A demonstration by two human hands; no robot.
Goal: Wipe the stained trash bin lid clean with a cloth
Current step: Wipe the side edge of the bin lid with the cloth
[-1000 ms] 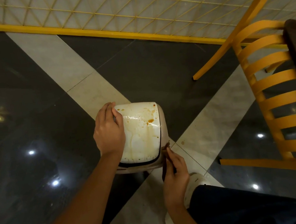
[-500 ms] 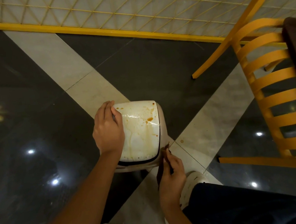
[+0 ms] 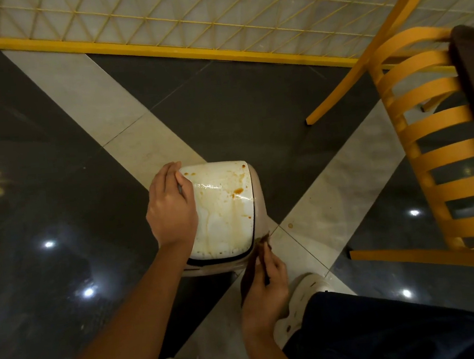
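The white plastic trash bin lid (image 3: 221, 209) sits on top of the small beige bin (image 3: 256, 195), which stands on the floor of dark and pale shiny tiles (image 3: 252, 105), just in front of the person's feet. The lid is dirty. It has brown spots near the far right corner and long pale brown drip lines running down toward the near edge.

The left hand (image 3: 171, 206) lies flat over the left side of the lid, fingers together, pressing on it and not wrapped around anything. The right hand (image 3: 264, 283) is at the near right corner of the bin, closed around a dark brown cloth (image 3: 250, 267). The cloth is hard to see in this dim light, and it may just touch the bin's edge.

The wiping looks barely started, since the stains are all there.

What could go wrong? The lid looks wet and shiny, so the left hand could slip. The bin is small and light-looking, so a hard wipe could tip it or slide it on the smooth floor. The yellow wooden slatted chair (image 3: 435, 143) stands to the right, well apart.
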